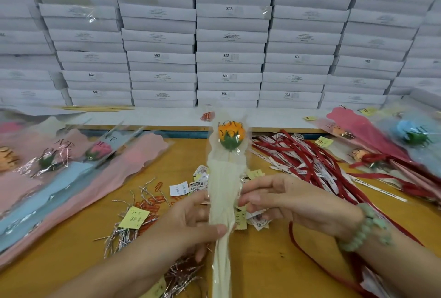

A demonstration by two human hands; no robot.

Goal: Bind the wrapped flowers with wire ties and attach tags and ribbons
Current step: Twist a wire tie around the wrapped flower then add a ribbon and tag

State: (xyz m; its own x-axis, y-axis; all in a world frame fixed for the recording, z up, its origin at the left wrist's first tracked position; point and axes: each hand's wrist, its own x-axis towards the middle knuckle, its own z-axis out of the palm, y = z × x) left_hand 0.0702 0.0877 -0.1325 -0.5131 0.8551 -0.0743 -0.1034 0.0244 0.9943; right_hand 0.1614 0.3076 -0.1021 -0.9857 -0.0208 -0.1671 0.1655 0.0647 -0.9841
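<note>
Wrapped flower [225, 178] held over the tabletop [262, 262], bloom away from you.
Your left hand [191, 223] grips its gathered stem and your right hand [293, 202] pinches the wrap's edge; slacken either hand's fingers and the sleeve likely springs open.

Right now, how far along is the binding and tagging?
Done: ribboned, tagged flowers piled at right. In hand: a cream-wrapped orange flower, left hand gripping its stem, right hand pinching the wrap; any tie is hidden. Remaining: the wrapped flowers at left, with loose wire ties and red ribbons waiting.
</note>
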